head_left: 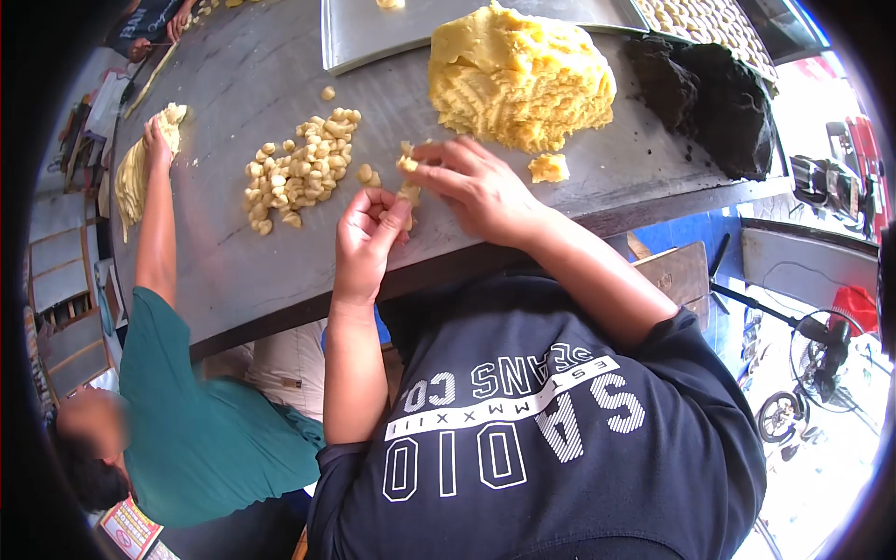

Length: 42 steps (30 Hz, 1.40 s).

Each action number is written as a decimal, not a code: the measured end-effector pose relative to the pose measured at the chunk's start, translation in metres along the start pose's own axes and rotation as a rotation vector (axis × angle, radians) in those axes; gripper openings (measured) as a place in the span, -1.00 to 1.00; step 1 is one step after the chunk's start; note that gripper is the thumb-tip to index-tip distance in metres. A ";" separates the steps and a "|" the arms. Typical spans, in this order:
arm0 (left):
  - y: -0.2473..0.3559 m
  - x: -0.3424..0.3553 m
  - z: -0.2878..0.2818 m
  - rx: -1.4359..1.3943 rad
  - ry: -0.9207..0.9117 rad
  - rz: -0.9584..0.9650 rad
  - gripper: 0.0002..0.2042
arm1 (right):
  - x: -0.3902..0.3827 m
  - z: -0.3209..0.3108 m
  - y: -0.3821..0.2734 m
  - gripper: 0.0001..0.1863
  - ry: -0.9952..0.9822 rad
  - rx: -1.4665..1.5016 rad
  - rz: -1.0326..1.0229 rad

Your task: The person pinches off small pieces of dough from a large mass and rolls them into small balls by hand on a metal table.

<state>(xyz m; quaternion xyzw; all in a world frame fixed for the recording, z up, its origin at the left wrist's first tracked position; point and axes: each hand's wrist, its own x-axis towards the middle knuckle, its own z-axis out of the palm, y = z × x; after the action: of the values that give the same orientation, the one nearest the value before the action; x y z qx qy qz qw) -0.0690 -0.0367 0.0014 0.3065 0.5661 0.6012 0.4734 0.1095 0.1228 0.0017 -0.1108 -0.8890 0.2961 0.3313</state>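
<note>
Both my hands work close together over the near edge of the metal table. My left hand (370,235) is closed, thumb against bent fingers, on a small piece of pale dough (409,194). Across from it, my right hand (478,187) reaches in palm down, its fingertips pinching a bit of yellow paste (407,162). Small dough pieces (369,175) lie just beyond my left fingers. To their left spreads a heap of small dough balls (301,170). A big mound of yellow paste (518,79) stands beyond my right hand, with a loose yellow chunk (549,168) at its foot.
A dark crumbly mass (705,103) sits at the table's right end. Behind are a metal tray (350,58) and a tray of shaped pieces (700,23). At left, a co-worker's hand (157,145) rests on dough strips (131,191); another person (154,26) works far left.
</note>
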 end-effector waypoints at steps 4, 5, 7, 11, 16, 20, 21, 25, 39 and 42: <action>-0.002 0.005 -0.003 -0.003 -0.009 -0.048 -0.76 | -0.005 -0.001 0.004 -0.60 -0.094 0.151 -0.062; -0.004 0.005 -0.003 0.042 -0.030 -0.067 -0.74 | -0.006 -0.001 0.007 -0.60 -0.094 0.150 -0.058; -0.006 0.000 0.000 0.043 -0.041 -0.027 -0.71 | -0.006 -0.002 0.009 -0.60 -0.055 0.139 -0.029; -0.012 -0.003 -0.001 0.135 -0.077 0.014 -0.64 | -0.004 -0.003 0.002 -0.62 0.018 0.163 0.018; -0.011 -0.003 0.001 0.085 -0.114 0.014 -0.74 | -0.004 0.001 0.005 -0.61 0.006 0.201 -0.019; -0.002 -0.005 0.004 0.141 -0.150 -0.004 -0.86 | -0.006 -0.001 0.006 -0.61 -0.064 0.166 -0.022; -0.003 -0.005 -0.001 0.141 -0.155 -0.005 -0.86 | -0.007 -0.002 0.007 -0.63 -0.082 0.172 -0.024; 0.003 0.001 -0.014 0.421 -0.276 0.119 -0.88 | -0.007 -0.001 0.004 -0.65 0.007 0.088 0.049; -0.033 0.006 -0.004 0.041 0.046 0.089 -0.73 | -0.008 0.006 0.009 -0.56 0.026 0.062 -0.165; -0.024 0.004 0.000 0.099 0.076 0.034 -0.73 | -0.011 0.002 0.011 -0.64 0.081 0.042 -0.136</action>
<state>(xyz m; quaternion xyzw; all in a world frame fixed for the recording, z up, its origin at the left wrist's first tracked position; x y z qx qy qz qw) -0.0652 -0.0355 -0.0227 0.3161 0.6076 0.5916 0.4254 0.1166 0.1258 -0.0120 -0.0553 -0.8739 0.2867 0.3886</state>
